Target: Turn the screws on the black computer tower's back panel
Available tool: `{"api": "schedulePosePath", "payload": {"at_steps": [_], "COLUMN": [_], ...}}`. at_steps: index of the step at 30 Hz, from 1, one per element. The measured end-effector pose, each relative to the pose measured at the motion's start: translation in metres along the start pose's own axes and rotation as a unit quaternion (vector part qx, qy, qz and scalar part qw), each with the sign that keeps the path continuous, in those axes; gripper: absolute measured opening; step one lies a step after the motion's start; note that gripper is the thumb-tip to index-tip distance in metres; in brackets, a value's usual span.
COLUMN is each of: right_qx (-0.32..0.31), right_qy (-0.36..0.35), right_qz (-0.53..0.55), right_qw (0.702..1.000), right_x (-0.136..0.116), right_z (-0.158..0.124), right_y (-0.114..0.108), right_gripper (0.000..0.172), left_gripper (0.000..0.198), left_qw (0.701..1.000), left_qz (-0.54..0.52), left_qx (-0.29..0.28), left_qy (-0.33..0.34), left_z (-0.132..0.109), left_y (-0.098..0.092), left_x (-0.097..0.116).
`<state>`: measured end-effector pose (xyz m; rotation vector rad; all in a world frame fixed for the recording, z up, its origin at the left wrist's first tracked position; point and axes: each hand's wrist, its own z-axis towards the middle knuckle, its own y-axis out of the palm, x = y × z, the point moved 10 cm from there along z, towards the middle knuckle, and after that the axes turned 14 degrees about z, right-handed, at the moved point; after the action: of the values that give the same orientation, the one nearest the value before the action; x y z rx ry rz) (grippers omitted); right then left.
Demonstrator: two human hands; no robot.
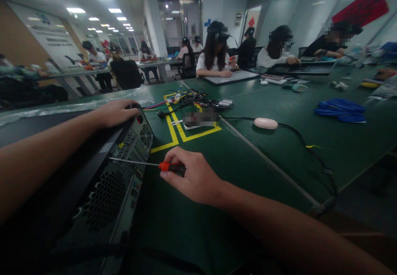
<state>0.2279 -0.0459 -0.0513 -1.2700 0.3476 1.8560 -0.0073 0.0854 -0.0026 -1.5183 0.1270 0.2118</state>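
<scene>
A black computer case (93,130) lies at the left, its metal back panel with round vent holes and ports facing right. My left hand (119,113) rests on the top of it near the far corner, thumb and fingers apart. In my right hand (197,175) is a screwdriver (164,166) with an orange and black handle, held between thumb and fingers. Its long thin shaft points left, and the tip is at the upper edge of the back panel. Whether the tip sits in a screw is too small to tell.
Beyond the case lie tangled black cables (195,97) and a blurred-out item (201,118) inside yellow tape (201,134). A pink oval object (266,123), a black cable (297,132) and a blue bundle (340,110) are at the right. Several people work at tables behind.
</scene>
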Motion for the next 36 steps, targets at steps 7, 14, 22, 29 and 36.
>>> {"api": "schedulePosePath", "payload": {"at_steps": [7, 14, 22, 29, 36], "right_qx": [0.000, -0.003, 0.002, 0.000, 0.000], "right_qy": [0.001, -0.004, -0.008, -0.006, -0.008], "right_qz": [-0.001, -0.005, -0.004, 0.001, -0.017], "right_qw": [1.000, 1.000, 1.000, 1.000, 1.000], "right_x": [-0.0009, 0.0002, 0.0003, -0.0003, -0.0009], "right_z": [0.0010, 0.0004, -0.0002, 0.0001, -0.0009], "right_y": [-0.0002, -0.0001, -0.0002, -0.0002, -0.0001], "right_gripper": [0.013, 0.013, 0.014, 0.014, 0.015], "left_gripper": [0.077, 0.077, 0.077, 0.076, 0.077], "left_qw": [1.000, 1.000, 1.000, 1.000, 1.000], "left_qz": [-0.003, -0.003, -0.006, -0.009, 0.000], "left_qx": [-0.002, 0.000, 0.000, 0.006, -0.006], "left_qy": [0.004, 0.004, 0.009, 0.016, 0.005], "left_z": [0.0011, 0.0011, 0.0020, 0.0018, 0.0015], "left_y": [0.0014, 0.0019, 0.0022, 0.0004, 0.0020], "left_x": [-0.0010, -0.0015, -0.0017, -0.0006, -0.0007]}}
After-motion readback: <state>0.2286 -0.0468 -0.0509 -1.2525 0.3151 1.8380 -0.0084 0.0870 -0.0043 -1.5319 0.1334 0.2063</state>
